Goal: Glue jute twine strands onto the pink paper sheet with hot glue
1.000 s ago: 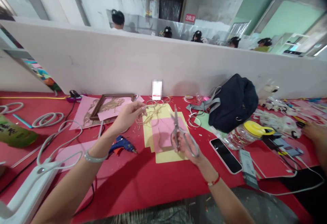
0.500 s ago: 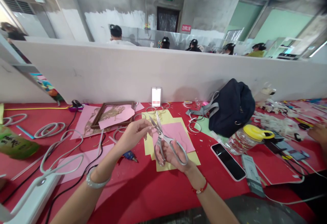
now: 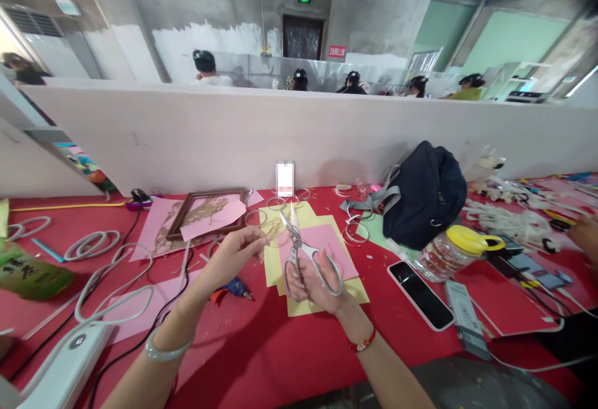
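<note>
My right hand (image 3: 311, 286) holds a pair of metal scissors (image 3: 296, 239) through the grey handle loops, blades pointing away and slightly apart. Left of the blades, my left hand (image 3: 239, 252) is closed in a pinch. Whatever its fingertips hold, if anything, is too small to make out. Below the scissors, a pink sheet of paper (image 3: 343, 248) lies on yellow sheets (image 3: 271, 272). Tan strands (image 3: 275, 227) show on the yellow paper just beyond my left fingertips. A blue glue gun (image 3: 239, 287) rests beneath my left wrist, partly hidden.
A brown frame (image 3: 175, 225) with pink paper lies at the back left, near coiled white cord (image 3: 91, 244) and a white lamp base (image 3: 70, 359). At right are a phone (image 3: 420, 295), a yellow-lidded bottle (image 3: 439, 256) and a dark bag (image 3: 425, 200). Another person's hand (image 3: 583, 235) shows far right.
My left hand has drawn back to the left, away from the scissor blades. The scissors stay in my right hand, with the blades a little closer together.
</note>
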Demonstrator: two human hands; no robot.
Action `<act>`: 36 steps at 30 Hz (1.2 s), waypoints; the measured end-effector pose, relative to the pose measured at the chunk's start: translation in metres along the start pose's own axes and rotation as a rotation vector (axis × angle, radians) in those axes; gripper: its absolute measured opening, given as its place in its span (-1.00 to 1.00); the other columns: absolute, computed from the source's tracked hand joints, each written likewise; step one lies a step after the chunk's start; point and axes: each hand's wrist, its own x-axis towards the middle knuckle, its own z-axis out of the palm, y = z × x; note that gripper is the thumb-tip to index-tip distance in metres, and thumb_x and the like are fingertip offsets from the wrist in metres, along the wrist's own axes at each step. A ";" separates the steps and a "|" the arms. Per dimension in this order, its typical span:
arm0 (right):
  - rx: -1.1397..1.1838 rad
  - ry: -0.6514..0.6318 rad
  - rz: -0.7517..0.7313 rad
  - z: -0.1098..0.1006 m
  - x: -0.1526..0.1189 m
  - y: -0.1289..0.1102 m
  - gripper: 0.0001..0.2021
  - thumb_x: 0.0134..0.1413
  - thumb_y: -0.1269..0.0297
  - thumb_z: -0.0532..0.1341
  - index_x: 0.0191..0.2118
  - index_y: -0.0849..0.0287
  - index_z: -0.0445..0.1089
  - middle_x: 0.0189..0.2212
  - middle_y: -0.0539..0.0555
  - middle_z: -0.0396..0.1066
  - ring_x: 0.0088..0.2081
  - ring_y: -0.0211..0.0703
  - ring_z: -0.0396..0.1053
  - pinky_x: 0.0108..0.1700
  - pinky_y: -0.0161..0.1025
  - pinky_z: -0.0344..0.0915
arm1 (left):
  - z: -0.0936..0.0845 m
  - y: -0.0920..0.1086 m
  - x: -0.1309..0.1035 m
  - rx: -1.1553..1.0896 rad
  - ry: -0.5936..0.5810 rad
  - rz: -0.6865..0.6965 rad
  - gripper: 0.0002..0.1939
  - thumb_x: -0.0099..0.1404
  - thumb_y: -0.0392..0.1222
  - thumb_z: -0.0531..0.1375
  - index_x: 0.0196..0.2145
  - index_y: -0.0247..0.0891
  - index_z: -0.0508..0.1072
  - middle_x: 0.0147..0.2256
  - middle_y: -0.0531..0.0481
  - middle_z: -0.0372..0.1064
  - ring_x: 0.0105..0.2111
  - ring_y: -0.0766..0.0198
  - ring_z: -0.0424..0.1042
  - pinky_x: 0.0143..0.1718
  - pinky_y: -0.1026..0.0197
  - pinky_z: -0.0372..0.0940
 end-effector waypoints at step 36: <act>-0.698 0.458 0.124 -0.039 0.020 -0.021 -0.44 0.17 -0.37 0.28 -0.40 0.09 0.31 -0.63 -0.12 0.21 -0.64 -0.33 0.06 -0.58 -0.31 0.03 | -0.016 -0.044 0.054 -0.101 0.365 -0.046 -0.46 0.22 0.36 0.31 -0.50 -0.18 0.35 -0.59 0.08 0.31 -0.57 0.33 0.23 -0.48 0.24 0.13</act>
